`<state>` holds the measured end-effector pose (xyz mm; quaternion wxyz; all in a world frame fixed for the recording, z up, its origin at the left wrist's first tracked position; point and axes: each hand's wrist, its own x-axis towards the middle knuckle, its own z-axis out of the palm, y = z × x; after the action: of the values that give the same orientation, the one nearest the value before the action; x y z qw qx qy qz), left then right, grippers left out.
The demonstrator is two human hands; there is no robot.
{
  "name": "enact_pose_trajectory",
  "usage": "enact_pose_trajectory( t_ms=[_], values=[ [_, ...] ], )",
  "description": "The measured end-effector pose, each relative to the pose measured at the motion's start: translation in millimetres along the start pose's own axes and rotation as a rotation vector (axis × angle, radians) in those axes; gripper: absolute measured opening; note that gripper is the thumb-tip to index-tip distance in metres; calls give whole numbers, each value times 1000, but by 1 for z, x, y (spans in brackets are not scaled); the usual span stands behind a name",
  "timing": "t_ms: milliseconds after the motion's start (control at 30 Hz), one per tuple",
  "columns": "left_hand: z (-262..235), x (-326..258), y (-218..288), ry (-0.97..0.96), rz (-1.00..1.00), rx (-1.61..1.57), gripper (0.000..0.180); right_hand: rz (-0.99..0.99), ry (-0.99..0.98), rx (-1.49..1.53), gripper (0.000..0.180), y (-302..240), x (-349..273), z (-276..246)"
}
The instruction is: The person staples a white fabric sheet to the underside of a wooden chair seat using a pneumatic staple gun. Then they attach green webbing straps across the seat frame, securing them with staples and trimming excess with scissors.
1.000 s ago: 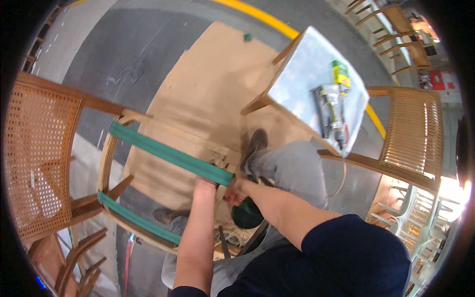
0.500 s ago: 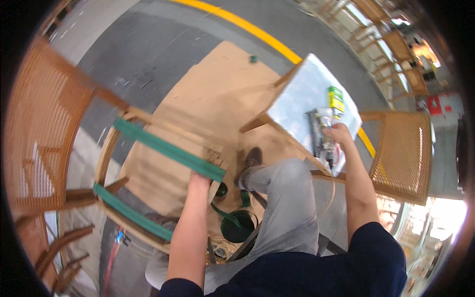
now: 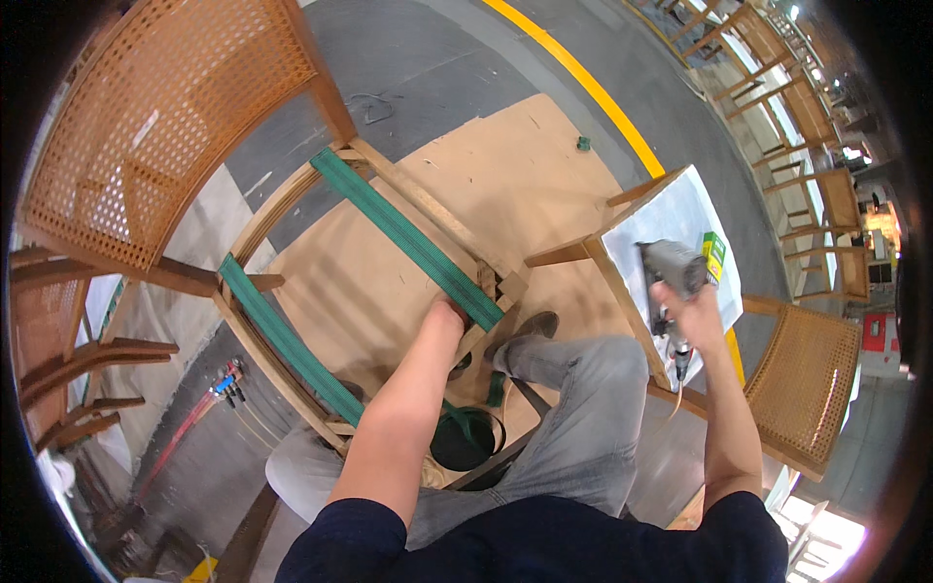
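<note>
- My left hand [image 3: 449, 316] is pressed down on the near end of a green webbing strap [image 3: 403, 233], where it meets the front rail of the wooden seat frame [image 3: 292, 199]; the fingers are curled closed on the strap end.
- That strap runs diagonally across the open frame, from the far rail down to my hand.
- A second green strap [image 3: 287, 345] lies across the frame nearer my left side, roughly parallel to the first.
- My right hand [image 3: 692, 309] is well apart from the left, out over the small bench [image 3: 671, 209] with the pale top on my right, and is clamped around the grey staple gun [image 3: 669, 264].
- The gun sits just above the bench top; I cannot tell whether it touches the surface.
- A small green and yellow box [image 3: 714, 255] lies on the bench just beside the gun.
- The frame stands over a sheet of brown board [image 3: 505, 175] laid on the grey floor.
- A cane chair back [image 3: 160, 107] rises to my far left, and a cane seat [image 3: 802, 374] shows beyond the bench.
- A roll of green webbing [image 3: 465, 432] sits by my knees.
</note>
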<state>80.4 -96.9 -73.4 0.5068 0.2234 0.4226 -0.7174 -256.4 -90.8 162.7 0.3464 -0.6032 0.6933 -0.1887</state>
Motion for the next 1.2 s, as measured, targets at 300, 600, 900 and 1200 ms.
enact_pose_trajectory(
  t_ms=[300,600,900,1200],
  values=[
    [-8,6,8,-61,-116,-167,42,84,-715,-10,28,-67,-13,123],
    [-8,1,2,73,-68,-139,44,41,-723,-93,29,-62,-18,142],
    [-22,23,20,48,-189,-286,39,25,-691,-41,29,-62,-22,152],
    [-32,31,9,2,-112,-32,40,11,-690,-154,44,-61,-36,161]
  ],
)
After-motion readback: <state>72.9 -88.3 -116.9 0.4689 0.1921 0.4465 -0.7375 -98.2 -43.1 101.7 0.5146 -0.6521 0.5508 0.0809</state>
